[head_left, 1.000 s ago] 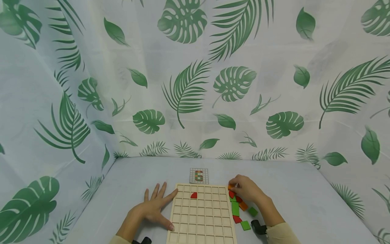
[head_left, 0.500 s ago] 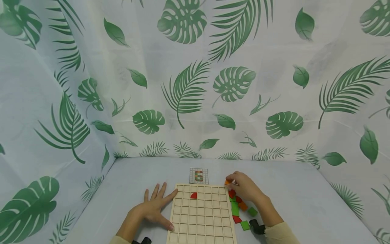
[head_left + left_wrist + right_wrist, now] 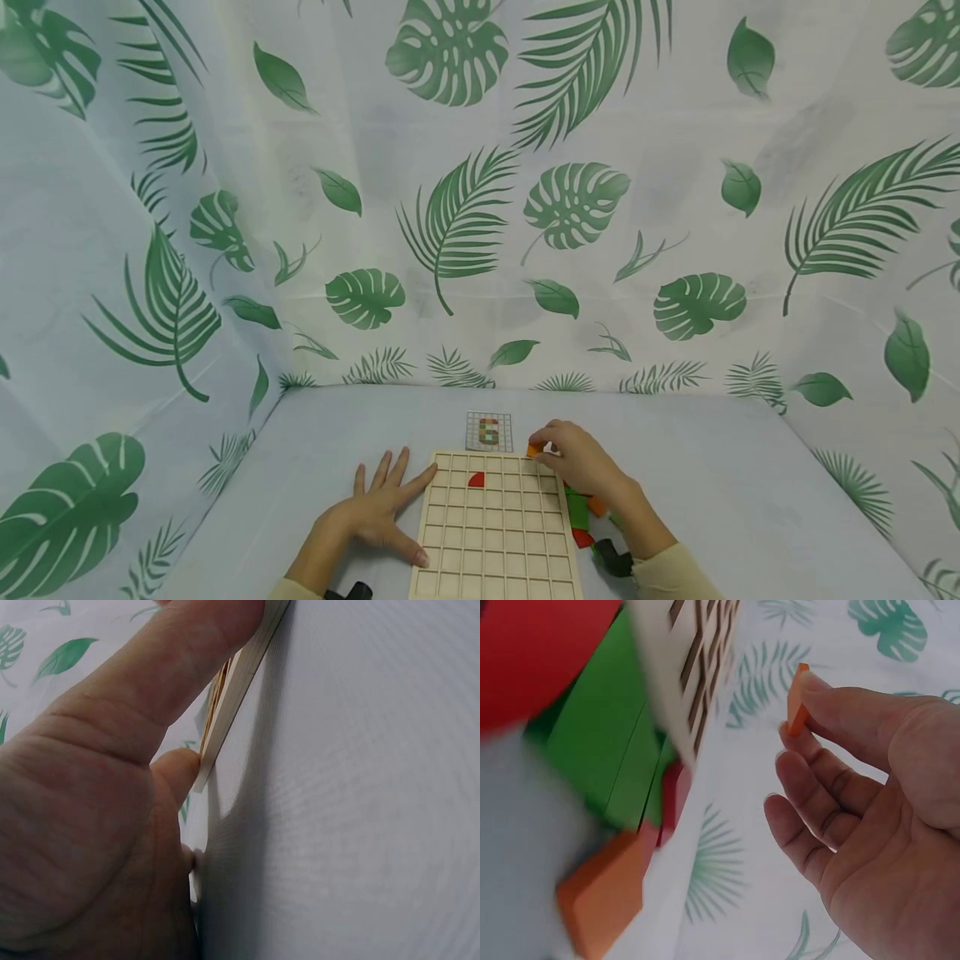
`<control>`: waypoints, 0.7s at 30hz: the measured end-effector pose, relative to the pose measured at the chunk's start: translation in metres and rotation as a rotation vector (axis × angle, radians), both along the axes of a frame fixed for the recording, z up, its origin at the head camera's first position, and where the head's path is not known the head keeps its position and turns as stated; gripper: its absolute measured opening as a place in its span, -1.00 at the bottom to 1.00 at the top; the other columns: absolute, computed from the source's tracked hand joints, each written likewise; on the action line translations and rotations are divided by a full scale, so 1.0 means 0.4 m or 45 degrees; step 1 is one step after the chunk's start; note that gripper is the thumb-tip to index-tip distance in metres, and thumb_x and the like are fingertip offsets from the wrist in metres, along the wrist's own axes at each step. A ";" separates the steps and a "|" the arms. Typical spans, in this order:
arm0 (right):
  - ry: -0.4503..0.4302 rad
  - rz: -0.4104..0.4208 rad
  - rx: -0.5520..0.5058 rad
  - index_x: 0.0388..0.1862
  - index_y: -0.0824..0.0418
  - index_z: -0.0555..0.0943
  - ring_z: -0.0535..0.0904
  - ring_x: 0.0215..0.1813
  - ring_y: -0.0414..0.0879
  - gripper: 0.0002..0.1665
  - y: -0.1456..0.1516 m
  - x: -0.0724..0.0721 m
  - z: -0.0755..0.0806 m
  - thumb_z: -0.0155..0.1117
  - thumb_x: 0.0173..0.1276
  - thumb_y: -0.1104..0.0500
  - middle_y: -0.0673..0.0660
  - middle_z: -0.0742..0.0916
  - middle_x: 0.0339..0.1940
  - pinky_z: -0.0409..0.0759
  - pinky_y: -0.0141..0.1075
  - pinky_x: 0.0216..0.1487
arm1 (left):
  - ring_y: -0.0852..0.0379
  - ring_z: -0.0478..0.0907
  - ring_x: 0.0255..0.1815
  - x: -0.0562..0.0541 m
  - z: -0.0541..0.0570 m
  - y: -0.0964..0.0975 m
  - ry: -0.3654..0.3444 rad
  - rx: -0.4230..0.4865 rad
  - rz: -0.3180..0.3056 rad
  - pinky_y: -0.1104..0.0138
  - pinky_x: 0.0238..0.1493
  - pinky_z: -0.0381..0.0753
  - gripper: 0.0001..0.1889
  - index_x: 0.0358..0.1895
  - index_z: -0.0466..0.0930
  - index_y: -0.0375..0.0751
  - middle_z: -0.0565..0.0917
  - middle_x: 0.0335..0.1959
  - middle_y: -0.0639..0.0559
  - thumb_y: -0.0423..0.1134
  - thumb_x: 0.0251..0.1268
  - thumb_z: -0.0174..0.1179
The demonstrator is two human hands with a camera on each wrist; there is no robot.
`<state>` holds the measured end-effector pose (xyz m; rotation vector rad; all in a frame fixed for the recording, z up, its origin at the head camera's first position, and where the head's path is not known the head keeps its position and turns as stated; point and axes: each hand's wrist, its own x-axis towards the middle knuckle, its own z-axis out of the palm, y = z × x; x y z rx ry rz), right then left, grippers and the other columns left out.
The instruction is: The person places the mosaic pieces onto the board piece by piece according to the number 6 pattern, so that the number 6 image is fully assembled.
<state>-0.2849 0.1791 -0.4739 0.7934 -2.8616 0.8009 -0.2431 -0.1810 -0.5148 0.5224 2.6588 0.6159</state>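
A thin pinch on an orange tile (image 3: 797,701)

The right hand (image 3: 585,457) has that orange tile between thumb and forefinger, its other fingers loosely bent and holding nothing. From above, the tile shows at the far edge of the gridded board (image 3: 494,540); how high it hangs I can't tell. The grip is my first worry: so little of the fingers meets so small a piece that a slight twist might spin it or drop it on the bench (image 3: 750,467). Lowered askew, it could catch on a rib and lie tilted across two cells.

The red quarter-round tile (image 3: 476,480) lies in a cell near the far side, where a brushing knuckle might nudge it out of line.

The left hand (image 3: 382,508) has its fingers spread wide, thumb and forefinger touching the board's left edge. That steadies one side only, I'd say, so a hard push could slide it.

The black wrist camera (image 3: 612,558) sits close to the loose tiles (image 3: 577,510) on the right; a low forearm sweep could scatter them. The patterned card (image 3: 489,432) lies just beyond the board, easily bumped by an overreach.
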 end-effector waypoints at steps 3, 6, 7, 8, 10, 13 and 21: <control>0.025 0.040 0.001 0.04 0.30 0.75 0.68 -0.07 0.03 -0.75 -0.019 0.002 0.007 0.42 0.39 0.31 0.11 0.78 -0.06 0.70 -0.17 -0.08 | -0.41 -0.53 0.71 0.000 0.002 0.000 -0.003 0.004 -0.003 -0.52 0.46 -0.59 0.38 0.69 -0.02 0.33 -0.33 0.74 -0.30 0.48 -0.32 0.57; 0.042 0.067 -0.003 0.03 0.32 0.75 0.69 -0.05 0.07 -0.74 -0.037 0.005 0.014 0.42 0.39 0.32 0.12 0.78 -0.07 0.70 -0.16 -0.08 | -0.41 -0.54 0.71 0.001 0.004 -0.001 -0.006 0.008 -0.004 -0.52 0.45 -0.59 0.38 0.69 -0.02 0.32 -0.33 0.73 -0.31 0.48 -0.32 0.58; 0.042 0.070 -0.007 0.03 0.31 0.75 0.69 -0.05 0.07 -0.74 -0.043 0.006 0.016 0.43 0.38 0.31 0.12 0.78 -0.08 0.70 -0.16 -0.08 | -0.42 -0.54 0.71 0.001 0.005 -0.001 -0.006 0.009 -0.004 -0.52 0.46 -0.59 0.38 0.69 -0.01 0.32 -0.33 0.73 -0.31 0.47 -0.32 0.58; 0.040 0.072 -0.012 0.03 0.30 0.75 0.69 -0.05 0.07 -0.74 -0.048 0.007 0.018 0.43 0.39 0.30 0.11 0.78 -0.08 0.69 -0.17 -0.09 | -0.42 -0.53 0.71 0.002 0.006 -0.001 -0.005 0.010 -0.003 -0.52 0.46 -0.59 0.38 0.69 -0.01 0.32 -0.33 0.73 -0.31 0.47 -0.32 0.58; 0.039 0.065 -0.017 0.03 0.27 0.76 0.68 -0.06 0.04 -0.75 -0.055 0.006 0.018 0.43 0.40 0.29 0.07 0.79 -0.08 0.68 -0.19 -0.10 | -0.42 -0.53 0.70 0.002 0.008 -0.001 0.000 0.010 -0.004 -0.52 0.46 -0.59 0.38 0.69 -0.01 0.32 -0.32 0.73 -0.31 0.47 -0.33 0.58; 0.027 0.057 -0.032 0.03 0.24 0.76 0.66 -0.10 -0.03 -0.76 -0.065 0.004 0.021 0.43 0.40 0.27 0.03 0.78 -0.09 0.65 -0.22 -0.13 | -0.42 -0.54 0.70 0.002 0.010 -0.002 0.002 0.014 -0.009 -0.52 0.46 -0.60 0.38 0.69 -0.01 0.32 -0.33 0.73 -0.31 0.45 -0.32 0.59; -0.109 0.130 -0.073 -0.02 0.26 0.78 0.59 -0.18 -0.14 -0.78 -0.103 -0.003 0.020 0.45 0.38 0.29 0.05 0.79 -0.14 0.59 -0.31 -0.23 | -0.41 -0.55 0.70 0.004 0.007 -0.002 0.002 0.017 -0.014 -0.51 0.45 -0.61 0.38 0.69 -0.02 0.32 -0.34 0.73 -0.31 0.45 -0.31 0.59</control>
